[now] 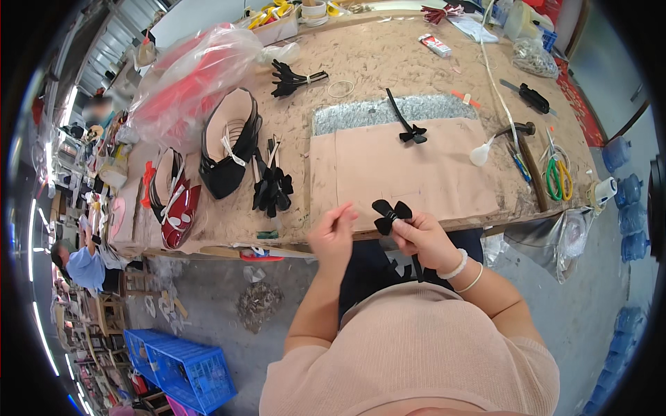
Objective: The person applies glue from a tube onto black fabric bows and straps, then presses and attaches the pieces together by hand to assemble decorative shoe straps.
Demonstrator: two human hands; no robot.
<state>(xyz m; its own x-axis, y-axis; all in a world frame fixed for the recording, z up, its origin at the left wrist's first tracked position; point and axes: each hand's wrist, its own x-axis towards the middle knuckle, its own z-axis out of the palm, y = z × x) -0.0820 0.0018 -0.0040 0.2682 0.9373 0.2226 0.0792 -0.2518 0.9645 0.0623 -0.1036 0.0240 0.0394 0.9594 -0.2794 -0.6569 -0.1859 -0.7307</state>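
left hand (333, 232): fingers pinched | right hand (422, 236): fingers closed, raised

Two hands (378, 236), one black bow (390, 215)

A bow (391, 215) sits in my right hand (423, 239), my left hand (331, 234) beside it; a pile of bows (272, 186) lies on the workbench (388, 62) to my left.

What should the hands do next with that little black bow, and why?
Probably bring the left hand across to the black bow. The right hand pinches it alone at the table edge, while the left hand's fingers are pinched together just beside it, not touching. Finished bows lie nearby.
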